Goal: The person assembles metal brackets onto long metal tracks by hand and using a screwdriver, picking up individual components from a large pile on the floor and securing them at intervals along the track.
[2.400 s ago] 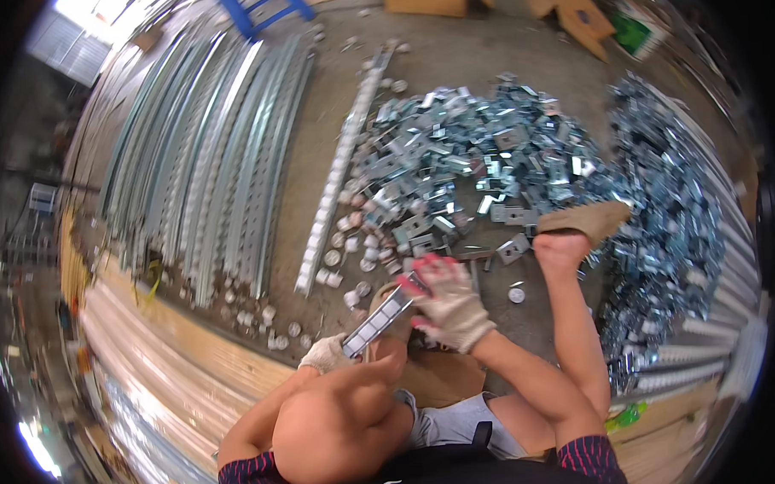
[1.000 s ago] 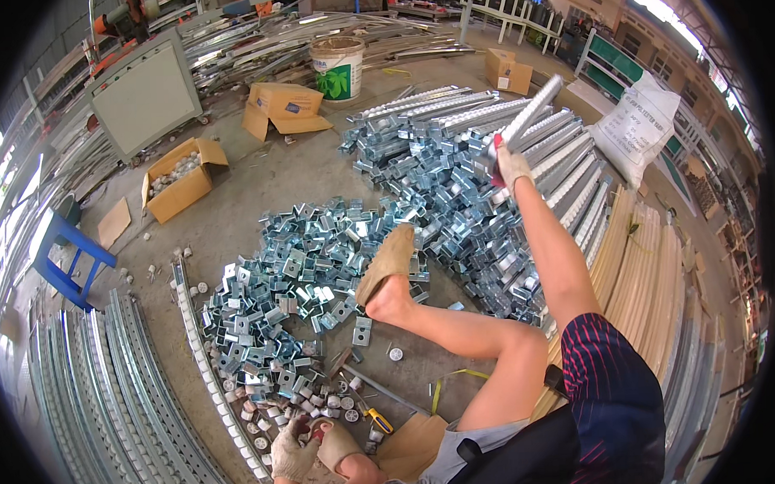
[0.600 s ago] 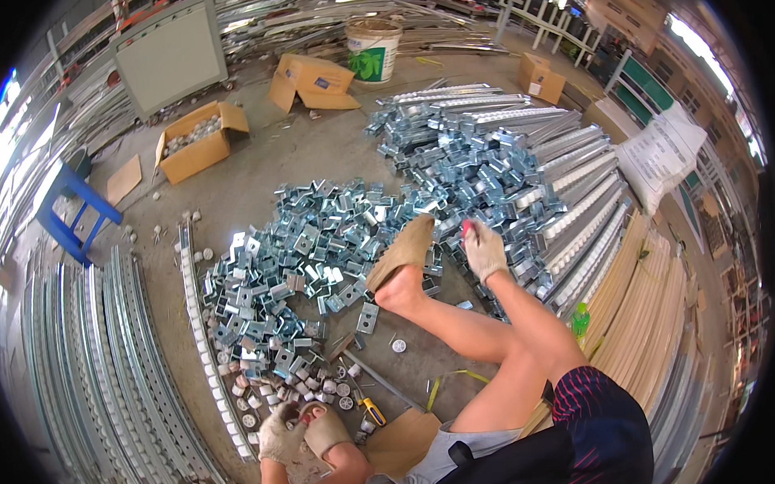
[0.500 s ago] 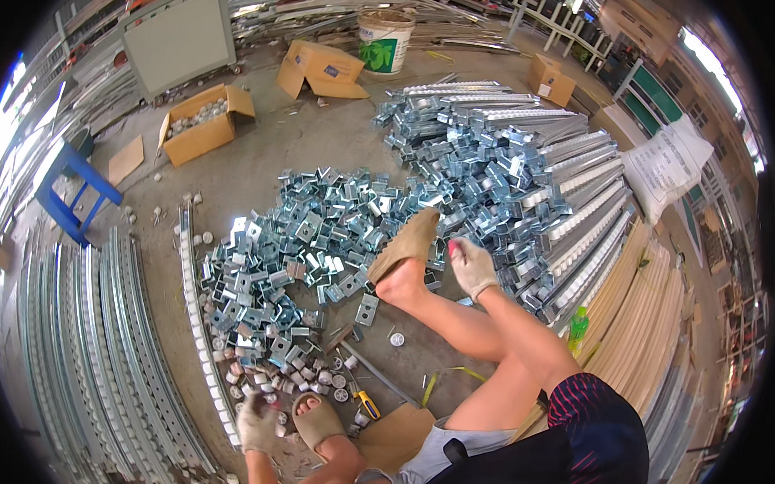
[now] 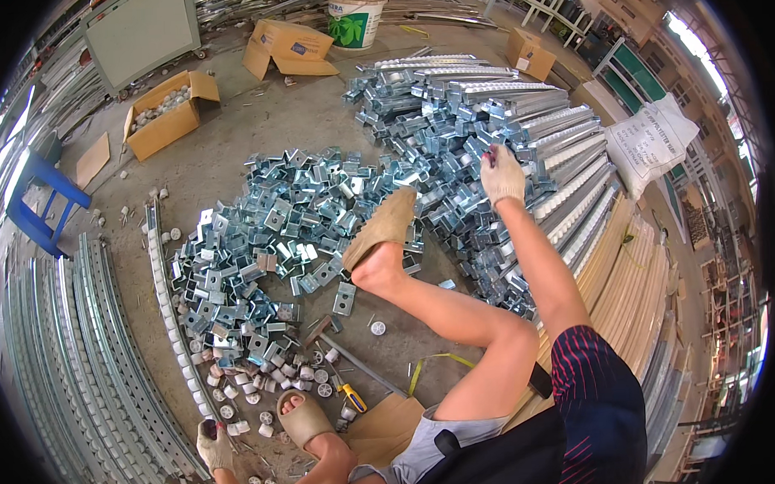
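My left hand, in a pale work glove with reddish-dark fingertips, is at the near end of a roller track, a long metal rail set with white rollers. Its fingers are curled; whether they grip the rail or a small part is unclear. Stretched out to the right, my gloved right hand is over the heap of shiny U-shaped metal brackets, near the ends of stacked roller tracks. Its fingers are bent together, red showing at the tips; anything they hold is too small to name.
Loose white rollers, a hammer and a yellow screwdriver lie near my sandalled feet. More rails lie at left. Behind are a blue stool, a carton of rollers and a bucket. A white sack stands right.
My right hand has reached farther forward and right, over the brackets by the stacked tracks. My left hand has moved left from the loose rollers to the rail's near end. The whole view has shifted.
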Demonstrator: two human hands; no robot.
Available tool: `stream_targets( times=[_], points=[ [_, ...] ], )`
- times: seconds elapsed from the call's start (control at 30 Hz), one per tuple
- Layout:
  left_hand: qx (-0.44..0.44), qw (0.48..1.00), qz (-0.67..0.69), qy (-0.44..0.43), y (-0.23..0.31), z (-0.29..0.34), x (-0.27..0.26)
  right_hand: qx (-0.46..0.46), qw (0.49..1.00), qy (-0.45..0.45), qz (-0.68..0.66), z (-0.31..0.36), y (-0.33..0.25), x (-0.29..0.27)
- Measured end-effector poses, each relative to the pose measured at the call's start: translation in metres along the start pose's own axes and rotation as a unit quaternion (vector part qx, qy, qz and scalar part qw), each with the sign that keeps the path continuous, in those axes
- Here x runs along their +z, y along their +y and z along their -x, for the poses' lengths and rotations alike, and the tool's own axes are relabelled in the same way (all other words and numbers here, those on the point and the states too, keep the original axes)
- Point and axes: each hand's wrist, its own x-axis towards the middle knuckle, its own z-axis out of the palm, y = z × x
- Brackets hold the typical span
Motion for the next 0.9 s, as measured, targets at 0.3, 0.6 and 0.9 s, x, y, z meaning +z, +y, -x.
stream_targets(
  times=[0.3, 0.6, 0.9],
  points=[
    [0.182, 0.886, -0.274, -0.328, 0.173, -0.012, -0.021, 0.117, 0.975, -0.115, 0.147, -0.077, 0.026, 0.043],
    [0.337, 0.883, -0.082, -0.315, 0.345, 0.004, 0.083, -0.098, 0.985, -0.100, -0.103, 0.013, -0.080, -0.040],
    [0.356, 0.852, 0.187, -0.335, 0.458, 0.039, 0.241, -0.093, 0.789, -0.501, -0.343, 0.078, -0.151, -0.053]
  ],
)
